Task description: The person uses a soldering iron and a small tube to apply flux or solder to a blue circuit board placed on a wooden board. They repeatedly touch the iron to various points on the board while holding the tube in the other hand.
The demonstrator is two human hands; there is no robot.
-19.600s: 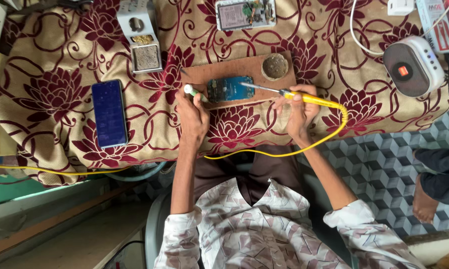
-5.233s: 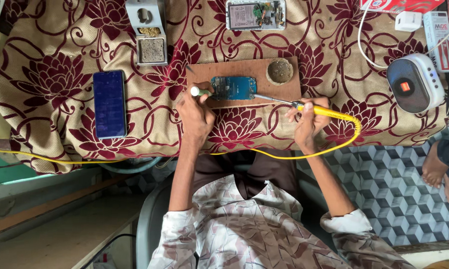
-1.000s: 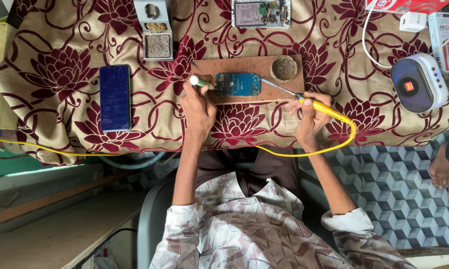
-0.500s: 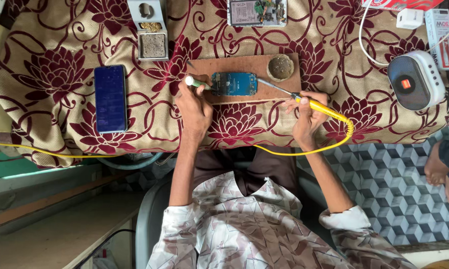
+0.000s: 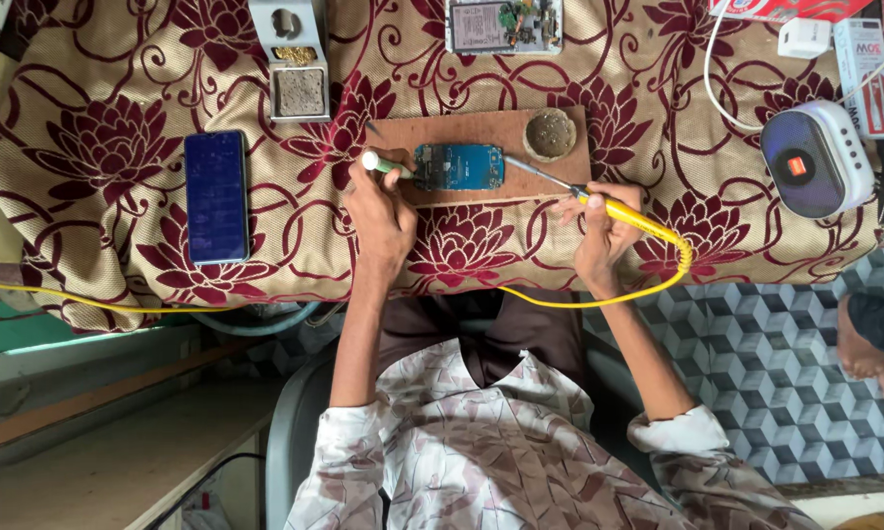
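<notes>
A small blue circuit board (image 5: 458, 167) lies on a brown wooden board (image 5: 481, 126) set on the flowered tablecloth. My left hand (image 5: 381, 214) grips a thin green-handled tool (image 5: 387, 164) whose tip rests at the circuit board's left edge. My right hand (image 5: 602, 234) holds a yellow soldering iron (image 5: 626, 216). Its metal tip (image 5: 525, 169) points at the circuit board's right edge. The iron's yellow cord (image 5: 599, 294) loops down off the table's front edge.
A round tin (image 5: 550, 134) sits on the wooden board's right end. A dark blue phone (image 5: 216, 196) lies to the left, and an iron stand with a sponge (image 5: 297, 86) is behind it. At the back is an opened phone (image 5: 504, 25). A white speaker (image 5: 820, 157) stands right. Another person's foot (image 5: 872, 345) rests on the patterned floor.
Both hands stay on the same tools at the circuit board. The green tool and the iron tip have shifted only slightly; the view moved a little.
</notes>
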